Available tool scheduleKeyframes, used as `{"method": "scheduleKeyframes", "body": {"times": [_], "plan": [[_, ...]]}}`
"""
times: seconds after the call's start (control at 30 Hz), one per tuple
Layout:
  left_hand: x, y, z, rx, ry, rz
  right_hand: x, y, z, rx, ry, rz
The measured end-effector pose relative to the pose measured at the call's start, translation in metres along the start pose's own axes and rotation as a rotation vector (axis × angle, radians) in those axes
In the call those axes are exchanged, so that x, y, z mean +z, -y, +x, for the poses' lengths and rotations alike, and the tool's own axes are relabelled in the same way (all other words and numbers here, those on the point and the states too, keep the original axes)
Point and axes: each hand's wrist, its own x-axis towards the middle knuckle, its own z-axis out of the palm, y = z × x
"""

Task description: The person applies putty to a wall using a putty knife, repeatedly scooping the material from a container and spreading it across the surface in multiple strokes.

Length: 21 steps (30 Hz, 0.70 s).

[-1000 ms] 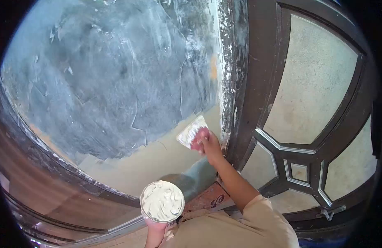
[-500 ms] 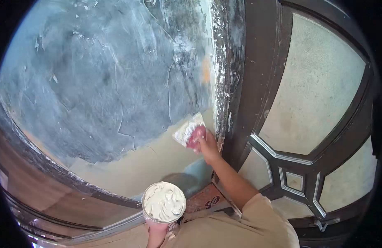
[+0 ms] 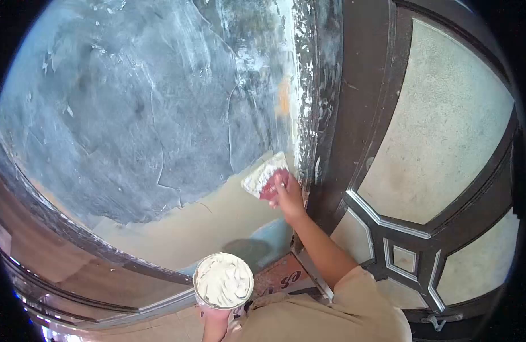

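My right hand (image 3: 287,196) is closed around the pink handle part of a putty knife (image 3: 267,175). Its wide blade is smeared with white putty and lies against the wall (image 3: 143,97), near the border between the blue-grey surface and the beige band below. Low in the view, my left hand (image 3: 215,315) holds up a round tub (image 3: 223,280) from beneath. Thick, cream-white putty (image 3: 223,279) with a swirled surface fills the tub to its rim. Most of the left fingers are hidden under the tub.
To the right stands a dark panelled door (image 3: 365,102) with pale panels and a handle (image 3: 439,321). A paint-spotted dark frame (image 3: 305,97) edges the wall. An orange box with lettering (image 3: 280,276) sits low behind the tub. Brown glossy trim (image 3: 63,268) curves along the lower left.
The putty knife in my right hand has moved slightly up and to the right along the wall. My left hand and the tub stay nearly in place.
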Motion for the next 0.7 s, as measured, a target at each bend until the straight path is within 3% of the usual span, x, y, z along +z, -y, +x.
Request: {"method": "scheduleKeyframes", "body": {"times": [0.03, 0.1, 0.13, 0.3, 0.37, 0.43, 0.47, 0.5, 0.53, 0.63, 0.67, 0.7], "plan": [[-0.001, 0.001, 0.001, -0.002, 0.002, 0.000, 0.003, 0.008, 0.006, -0.011, -0.007, -0.030], [-0.004, 0.002, -0.001, 0.088, 0.139, 0.403, -0.004, -0.018, 0.019, -0.006, 0.003, -0.017], [-0.016, 0.002, -0.002, 0.108, 0.101, 0.282, -0.013, -0.043, 0.021, 0.066, -0.009, -0.036], [-0.029, 0.001, -0.006, 0.126, 0.020, 0.295, -0.030, -0.084, -0.027, 0.251, -0.088, 0.068], [-0.034, 0.000, -0.006, 0.136, -0.006, 0.365, -0.027, -0.067, -0.016, 0.191, -0.046, 0.126], [-0.007, 0.002, -0.006, 0.078, -0.029, 0.193, -0.016, -0.019, 0.002, 0.044, -0.083, 0.044], [-0.001, 0.003, -0.005, 0.111, 0.057, 0.315, -0.016, -0.017, 0.016, 0.045, -0.085, 0.042], [0.002, 0.005, -0.004, 0.146, 0.144, 0.435, -0.018, -0.022, 0.032, -0.049, -0.086, -0.051], [-0.005, 0.003, -0.005, 0.070, 0.057, 0.170, -0.021, -0.033, 0.043, -0.140, -0.083, -0.143], [-0.014, 0.002, -0.006, 0.131, 0.015, 0.201, -0.037, -0.111, 0.020, -0.159, -0.031, -0.072], [-0.006, 0.005, -0.007, 0.128, 0.085, 0.210, -0.040, -0.120, 0.000, -0.019, -0.089, -0.030], [-0.009, 0.002, -0.007, 0.079, -0.020, 0.062, -0.042, -0.123, -0.017, 0.125, -0.145, 0.010]]}}
